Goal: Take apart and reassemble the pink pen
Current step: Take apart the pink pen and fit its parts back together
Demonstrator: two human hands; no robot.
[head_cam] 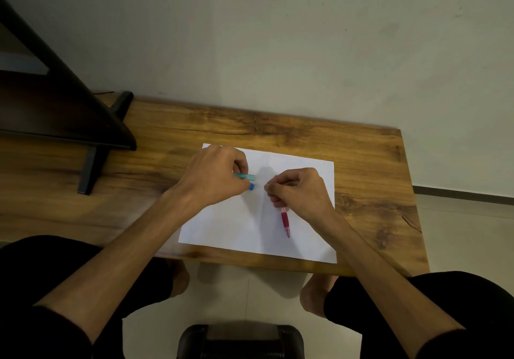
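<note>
Right hand [299, 192] pinches the slim pink plastic pen [285, 221] over white paper [236, 228].
Left hand [214, 178] closes on teal and blue pieces [248, 180]. Light, stiff, probably slick: grip the darker rubbery sleeve.

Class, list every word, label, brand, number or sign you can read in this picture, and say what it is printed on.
None can be read.
White sheet of paper: blank where it shows.
Pink pen, in the right hand: no legible print.
Teal and blue pieces, in the left hand: no legible print.
Wooden table: only grain, no text.
</note>
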